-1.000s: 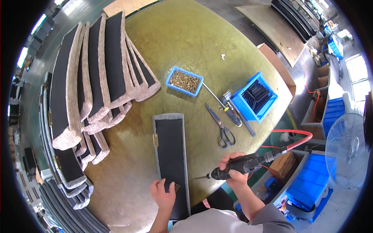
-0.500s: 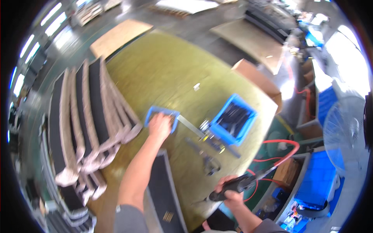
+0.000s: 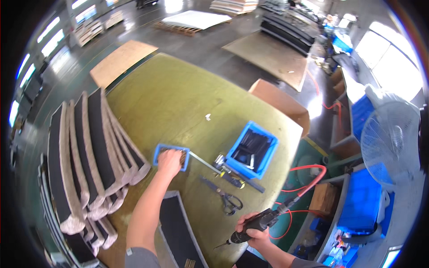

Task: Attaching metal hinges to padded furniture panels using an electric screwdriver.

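Note:
My left hand [image 3: 169, 161] reaches down into a small blue bin [image 3: 156, 155] on the table. Its fingertips are hidden among small brownish parts, so their closing cannot be seen. At the table's near right, my right hand [image 3: 258, 236] is wrapped round a black power screwdriver [image 3: 267, 218], whose thin bit points left and slightly down. A red hose [image 3: 315, 179] runs from the tool's rear. Between my arms lies a long black panel [image 3: 177, 223] with a pale edge. Small brass-coloured pieces [image 3: 190, 262] rest at its near end.
Black-handled scissors [image 3: 230, 203] lie beside a larger blue bin [image 3: 271, 154] of dark parts. A thin metal strip [image 3: 203, 162] and other hand tools lie near it. Fabric-edged dark panels [image 3: 91, 147] are stacked at left. A fan [image 3: 391, 143] stands at right.
The whole view has shifted, so the table sits lower and further left. My left hand stays in the small bin, and my right hand still grips the screwdriver.

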A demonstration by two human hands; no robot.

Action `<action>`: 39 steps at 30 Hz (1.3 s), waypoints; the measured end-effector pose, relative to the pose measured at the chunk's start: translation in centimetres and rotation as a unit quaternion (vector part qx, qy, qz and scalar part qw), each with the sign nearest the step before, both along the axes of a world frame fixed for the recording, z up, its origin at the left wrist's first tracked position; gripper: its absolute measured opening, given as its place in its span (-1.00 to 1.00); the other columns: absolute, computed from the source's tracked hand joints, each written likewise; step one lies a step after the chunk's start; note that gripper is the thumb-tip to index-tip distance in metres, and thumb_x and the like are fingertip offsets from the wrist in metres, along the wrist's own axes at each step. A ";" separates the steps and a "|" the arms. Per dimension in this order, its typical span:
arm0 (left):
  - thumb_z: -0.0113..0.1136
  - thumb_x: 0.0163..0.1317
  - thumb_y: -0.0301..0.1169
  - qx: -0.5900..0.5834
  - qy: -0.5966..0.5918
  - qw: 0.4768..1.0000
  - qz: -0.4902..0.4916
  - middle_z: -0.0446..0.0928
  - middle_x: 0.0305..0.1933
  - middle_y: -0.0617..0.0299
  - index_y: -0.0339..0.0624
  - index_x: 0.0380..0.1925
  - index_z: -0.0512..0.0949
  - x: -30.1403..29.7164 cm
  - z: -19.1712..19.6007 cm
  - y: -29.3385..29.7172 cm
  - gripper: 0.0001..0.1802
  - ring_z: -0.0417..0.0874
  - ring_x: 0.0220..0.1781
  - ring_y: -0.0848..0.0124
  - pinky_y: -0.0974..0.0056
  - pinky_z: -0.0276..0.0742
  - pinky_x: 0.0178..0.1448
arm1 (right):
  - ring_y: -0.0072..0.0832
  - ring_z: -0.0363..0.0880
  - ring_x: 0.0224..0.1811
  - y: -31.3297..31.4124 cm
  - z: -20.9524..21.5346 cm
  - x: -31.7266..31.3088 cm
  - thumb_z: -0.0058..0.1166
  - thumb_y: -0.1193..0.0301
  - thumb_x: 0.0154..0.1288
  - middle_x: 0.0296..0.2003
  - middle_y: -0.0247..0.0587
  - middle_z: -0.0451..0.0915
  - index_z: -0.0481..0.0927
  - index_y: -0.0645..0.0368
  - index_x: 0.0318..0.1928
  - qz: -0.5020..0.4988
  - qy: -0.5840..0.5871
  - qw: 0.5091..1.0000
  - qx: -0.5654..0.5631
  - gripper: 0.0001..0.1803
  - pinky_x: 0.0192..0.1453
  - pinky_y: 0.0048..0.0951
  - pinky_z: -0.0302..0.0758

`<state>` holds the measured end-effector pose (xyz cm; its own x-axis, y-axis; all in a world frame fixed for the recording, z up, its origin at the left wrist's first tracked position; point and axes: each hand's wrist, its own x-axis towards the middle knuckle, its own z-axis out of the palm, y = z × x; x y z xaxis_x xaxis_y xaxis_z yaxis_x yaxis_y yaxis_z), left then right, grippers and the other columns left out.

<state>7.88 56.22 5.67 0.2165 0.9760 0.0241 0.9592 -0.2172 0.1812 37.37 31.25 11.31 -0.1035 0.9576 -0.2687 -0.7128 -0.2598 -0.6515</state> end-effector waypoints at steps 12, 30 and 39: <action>0.17 0.04 -0.43 0.011 -0.210 0.969 0.129 0.64 -0.33 0.02 -0.11 -0.36 0.61 -2.0 -0.6 0.1 -0.86 0.66 -0.24 0.07 0.05 0.56 -0.17 | -0.25 0.59 -0.20 0.4 -0.5 -0.7 0.24 0.52 -0.10 -0.15 0.04 0.53 0.39 0.25 -0.03 -0.016 0.004 1.000 -0.019 -0.47 -0.05 -0.19 0.52; 0.08 0.18 -0.60 -0.204 -0.879 0.387 0.189 0.54 -0.34 0.16 -0.27 -0.24 0.54 -4.9 -0.5 -2.1 -0.85 0.51 -0.36 0.41 0.38 0.51 -0.30 | -0.28 0.57 -0.21 0.5 -1.0 0.2 0.23 0.48 -0.08 -0.15 0.00 0.54 0.41 0.24 -0.03 -0.015 0.007 1.000 -0.020 -0.48 -0.06 -0.21 0.49; 0.05 0.36 -0.45 -0.182 -0.847 0.435 0.245 0.49 -0.35 0.27 -0.29 -0.15 0.52 -5.0 -0.2 -3.2 -0.84 0.46 -0.40 0.54 0.46 0.36 -0.44 | -0.30 0.58 -0.22 0.4 -0.6 0.3 0.22 0.49 -0.08 -0.15 -0.01 0.54 0.41 0.24 -0.03 -0.018 0.012 0.999 -0.028 -0.49 -0.08 -0.23 0.50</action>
